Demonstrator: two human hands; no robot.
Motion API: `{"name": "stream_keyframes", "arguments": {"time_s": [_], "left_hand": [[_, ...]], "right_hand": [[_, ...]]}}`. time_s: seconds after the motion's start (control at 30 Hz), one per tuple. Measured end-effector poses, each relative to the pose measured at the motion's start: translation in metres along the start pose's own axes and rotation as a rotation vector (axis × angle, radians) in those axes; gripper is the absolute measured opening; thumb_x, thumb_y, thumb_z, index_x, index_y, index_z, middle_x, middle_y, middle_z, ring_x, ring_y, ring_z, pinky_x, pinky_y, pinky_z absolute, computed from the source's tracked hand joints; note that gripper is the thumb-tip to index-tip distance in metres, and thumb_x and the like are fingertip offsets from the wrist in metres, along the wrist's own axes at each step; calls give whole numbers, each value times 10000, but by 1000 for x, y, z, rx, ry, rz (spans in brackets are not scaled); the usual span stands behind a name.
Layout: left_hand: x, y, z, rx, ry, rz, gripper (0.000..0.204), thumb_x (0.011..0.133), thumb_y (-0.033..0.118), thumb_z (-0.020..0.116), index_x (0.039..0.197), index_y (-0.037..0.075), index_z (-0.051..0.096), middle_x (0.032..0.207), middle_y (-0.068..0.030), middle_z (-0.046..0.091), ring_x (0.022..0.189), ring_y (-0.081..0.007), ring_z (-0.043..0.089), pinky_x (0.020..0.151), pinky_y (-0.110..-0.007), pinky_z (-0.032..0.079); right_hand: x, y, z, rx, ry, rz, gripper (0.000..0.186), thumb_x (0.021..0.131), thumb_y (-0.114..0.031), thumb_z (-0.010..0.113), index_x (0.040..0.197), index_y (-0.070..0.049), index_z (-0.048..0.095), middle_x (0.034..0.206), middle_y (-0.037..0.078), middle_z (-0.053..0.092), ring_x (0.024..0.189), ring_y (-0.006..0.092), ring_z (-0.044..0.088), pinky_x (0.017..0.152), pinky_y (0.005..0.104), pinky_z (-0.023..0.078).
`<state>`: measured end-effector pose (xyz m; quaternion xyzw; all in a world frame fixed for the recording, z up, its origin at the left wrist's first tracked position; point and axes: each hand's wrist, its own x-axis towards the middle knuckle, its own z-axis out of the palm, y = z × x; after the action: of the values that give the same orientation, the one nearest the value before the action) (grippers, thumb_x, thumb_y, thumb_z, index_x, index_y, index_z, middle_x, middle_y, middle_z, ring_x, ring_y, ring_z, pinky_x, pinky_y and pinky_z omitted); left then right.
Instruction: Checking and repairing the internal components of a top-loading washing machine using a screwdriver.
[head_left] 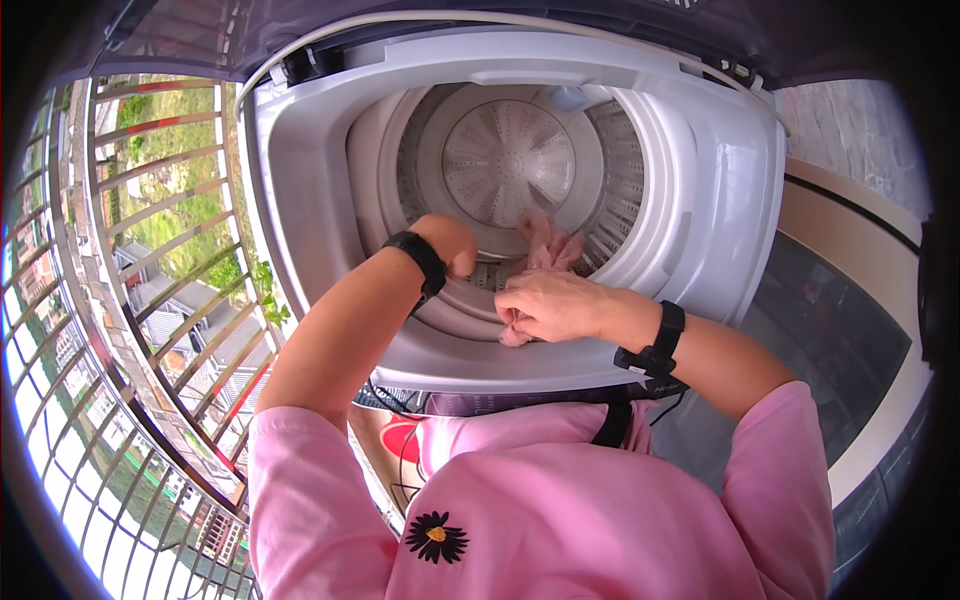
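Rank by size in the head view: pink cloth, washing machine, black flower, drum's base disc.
1. Washing machine
2. Base disc
3. Pink cloth, partly hidden by the right hand
4. Black flower

Both arms out in front here, and the left forearm (340,325) runs up and inward on a steep slant. Its left hand (447,243) bends over at the wrist, rounded back uppermost, fingers mostly tucked from sight, so their grip can't be read. Over to the right forearm (730,362): elbow well bent, lying much flatter across the front. The right hand (553,305) is back-up, fingers curled under and pinched together. Hands near each other, not touching, the right one closer to the torso (560,520)!
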<state>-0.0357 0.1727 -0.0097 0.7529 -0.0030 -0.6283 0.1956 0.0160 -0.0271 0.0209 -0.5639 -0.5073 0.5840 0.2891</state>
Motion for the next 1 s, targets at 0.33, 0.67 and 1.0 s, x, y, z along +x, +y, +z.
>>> {"name": "stream_keyframes", "arguments": {"time_s": [0.33,0.67,1.0], "left_hand": [[6,-8,13,-27,79,75,167,590,138,609,703,32,669,650,-146,612,579,-275,568,566,-396,459],[-41,16,-21,-267,320,-89,210,800,142,540,862,1,683,682,-92,662,588,-248,650,536,-373,497],[-94,52,-20,-715,823,168,349,747,319,783,834,-9,701,677,-77,651,520,-137,574,530,-263,492]], "right_hand": [[-13,0,-31,-38,47,81,137,840,-165,626,911,-50,652,931,135,663,901,339,623,821,432,468],[-36,13,-42,501,473,309,211,1021,-189,489,1133,-16,537,1017,29,617,924,126,593,820,267,479],[-30,-33,-51,794,722,238,216,1009,-188,513,1142,-20,538,995,52,618,890,116,588,758,277,490]]}}
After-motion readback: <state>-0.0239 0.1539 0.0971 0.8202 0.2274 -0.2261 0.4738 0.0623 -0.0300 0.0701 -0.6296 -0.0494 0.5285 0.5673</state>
